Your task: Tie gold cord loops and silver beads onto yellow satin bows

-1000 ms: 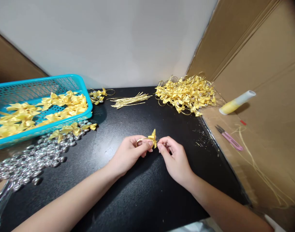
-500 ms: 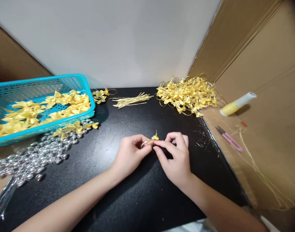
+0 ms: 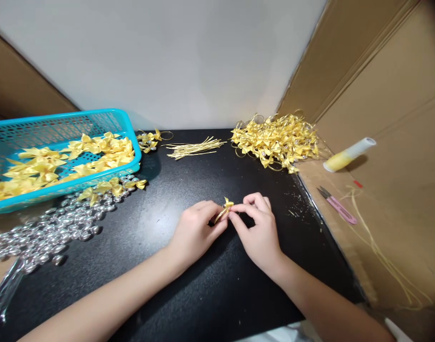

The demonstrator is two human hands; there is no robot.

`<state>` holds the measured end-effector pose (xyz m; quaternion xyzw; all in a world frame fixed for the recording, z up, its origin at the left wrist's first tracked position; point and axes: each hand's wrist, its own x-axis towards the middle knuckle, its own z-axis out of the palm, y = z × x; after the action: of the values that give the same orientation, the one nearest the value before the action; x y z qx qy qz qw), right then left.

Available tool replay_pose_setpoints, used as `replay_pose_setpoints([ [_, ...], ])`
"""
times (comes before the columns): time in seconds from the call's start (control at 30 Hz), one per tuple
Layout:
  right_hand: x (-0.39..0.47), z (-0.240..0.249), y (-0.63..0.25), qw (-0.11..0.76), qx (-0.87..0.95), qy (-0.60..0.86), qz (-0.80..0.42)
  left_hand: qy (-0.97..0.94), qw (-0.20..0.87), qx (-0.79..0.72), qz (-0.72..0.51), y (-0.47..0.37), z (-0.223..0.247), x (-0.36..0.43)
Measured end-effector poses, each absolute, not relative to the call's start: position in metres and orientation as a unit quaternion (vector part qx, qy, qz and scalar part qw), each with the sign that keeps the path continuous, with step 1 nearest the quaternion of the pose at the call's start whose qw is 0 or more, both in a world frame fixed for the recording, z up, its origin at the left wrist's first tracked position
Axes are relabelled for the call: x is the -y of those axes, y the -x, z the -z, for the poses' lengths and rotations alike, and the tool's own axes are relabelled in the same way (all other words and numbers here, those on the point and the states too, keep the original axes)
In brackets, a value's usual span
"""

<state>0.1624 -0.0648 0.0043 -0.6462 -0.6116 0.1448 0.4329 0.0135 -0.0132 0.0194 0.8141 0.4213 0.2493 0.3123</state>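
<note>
Over the middle of the black table, my left hand (image 3: 198, 228) pinches a thin gold ring (image 3: 220, 216) between thumb and fingers. A small yellow ribbon flower (image 3: 228, 204) sits on the ring, its petals pointing up. My right hand (image 3: 260, 223) is closed right beside it, thumb and index fingertip pressed together at the flower's base. What lies between those fingertips is too small to make out. The other right fingers curl toward the palm.
A turquoise basket (image 3: 128, 128) of ribbon flowers stands left, with silver beads (image 3: 53, 237) before it. Behind lie gold ties (image 3: 194, 148) and a heap of flowered rings (image 3: 274, 140). To the right are pink thread snips (image 3: 336, 204), a yellow-white tube (image 3: 349, 154) and loose cords (image 3: 374, 247).
The ring and flower have tilted in my fingers, the ring now standing steeper. Both hands have stayed in nearly the same spot, the right fingertips still at the flower's base.
</note>
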Motion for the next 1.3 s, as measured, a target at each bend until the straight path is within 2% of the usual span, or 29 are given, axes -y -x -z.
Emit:
replay_pose_setpoints([
  [0.1,0.065,-0.003,-0.161,0.455,0.607,0.630,-0.170,-0.787,0.363,-0.435,-0.244,-0.013,-0.020,0.013],
  [0.27,0.069,-0.003,-0.164,0.562,0.576,0.567,-0.174,-0.666,0.543,-0.460,-0.222,-0.013,-0.015,0.004],
  [0.33,0.070,-0.004,-0.168,0.603,0.564,0.537,-0.174,-0.628,0.582,-0.469,-0.217,-0.013,-0.013,0.000],
  [0.4,0.070,-0.006,-0.171,0.627,0.543,0.511,-0.226,-0.605,0.602,-0.475,-0.214,-0.013,-0.012,-0.004],
  [0.53,0.069,-0.011,-0.172,0.619,0.485,0.487,-0.379,-0.587,0.617,-0.476,-0.218,-0.014,-0.012,-0.007],
  [0.73,0.070,-0.020,-0.174,0.602,0.447,0.487,-0.448,-0.578,0.618,-0.482,-0.226,-0.015,-0.011,-0.009],
  [0.83,0.072,-0.023,-0.181,0.613,0.444,0.471,-0.453,-0.567,0.623,-0.488,-0.229,-0.014,-0.010,-0.011],
  [1.07,0.072,-0.031,-0.196,0.721,0.406,0.423,-0.369,-0.569,0.625,-0.494,-0.203,-0.012,-0.004,-0.012],
  [1.3,0.069,-0.026,-0.189,0.661,0.418,0.471,-0.408,-0.565,0.628,-0.492,-0.211,-0.013,-0.005,-0.012],
])
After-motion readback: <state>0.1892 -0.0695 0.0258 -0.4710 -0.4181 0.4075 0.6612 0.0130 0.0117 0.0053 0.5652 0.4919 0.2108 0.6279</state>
